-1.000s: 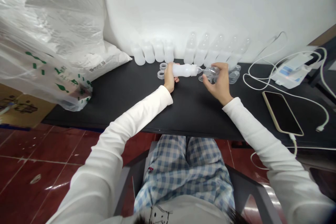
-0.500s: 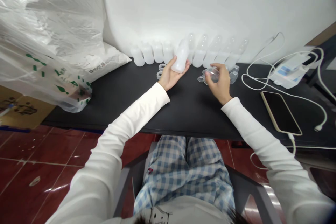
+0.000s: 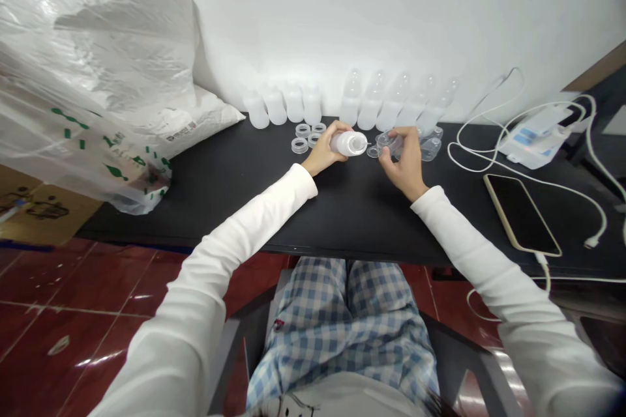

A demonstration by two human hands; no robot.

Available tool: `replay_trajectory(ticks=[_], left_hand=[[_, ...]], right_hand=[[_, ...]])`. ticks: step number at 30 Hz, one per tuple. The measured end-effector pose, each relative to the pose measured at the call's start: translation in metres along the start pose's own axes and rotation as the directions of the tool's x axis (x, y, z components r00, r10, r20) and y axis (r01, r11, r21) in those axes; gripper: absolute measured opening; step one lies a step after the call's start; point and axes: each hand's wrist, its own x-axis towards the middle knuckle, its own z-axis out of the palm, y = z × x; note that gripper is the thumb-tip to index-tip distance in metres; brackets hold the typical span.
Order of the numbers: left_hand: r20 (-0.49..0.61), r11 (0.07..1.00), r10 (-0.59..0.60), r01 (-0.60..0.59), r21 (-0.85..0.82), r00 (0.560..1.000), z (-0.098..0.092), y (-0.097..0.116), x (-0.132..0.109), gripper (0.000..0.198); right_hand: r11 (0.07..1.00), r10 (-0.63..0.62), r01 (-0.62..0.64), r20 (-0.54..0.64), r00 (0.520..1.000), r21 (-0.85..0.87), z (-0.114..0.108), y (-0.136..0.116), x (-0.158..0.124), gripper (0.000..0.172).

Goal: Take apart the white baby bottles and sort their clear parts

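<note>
Your black counter [image 3: 220, 176] against a white wall [image 3: 303, 6];
glossy red floor tiles [image 3: 112, 280] lie below you; a dark chair [image 3: 460, 342] seats you.

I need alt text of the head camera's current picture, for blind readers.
A person's left hand holds a tilted white bottle over a black table; the right hand holds a clear plastic piece. Nine bottles stand along the wall.

The left hand [image 3: 327, 148] hides part of the bottle [image 3: 348, 143], the right hand [image 3: 405, 163] partly covers the clear pieces [image 3: 383, 139], and the left edge cuts off the cardboard box [image 3: 44, 225].
</note>
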Motion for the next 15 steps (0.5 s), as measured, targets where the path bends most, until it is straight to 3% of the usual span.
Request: replay_trajectory(ticks=[7, 13, 15], left_hand=[[0.012, 0.999, 0.01, -0.01, 0.041, 1.0, 0.002, 0.002, -0.002, 0.053], [-0.043, 0.999, -0.05, 0.049, -0.017, 0.998, 0.002, -0.004, -0.001, 0.059], [-0.086, 0.996, -0.08, 0.077, -0.048, 0.993, 0.002, -0.008, 0.0, 0.058]], right_hand=[[0.999, -0.041, 0.041, 0.003, 0.999, 0.015, 0.001, 0.002, -0.002, 0.031], [0.994, -0.012, 0.011, 0.014, 1.0, 0.106, 0.01, 0.003, -0.005, 0.059], [0.995, -0.037, 0.035, 0.028, 0.999, 0.092, 0.01, 0.001, -0.003, 0.057]])
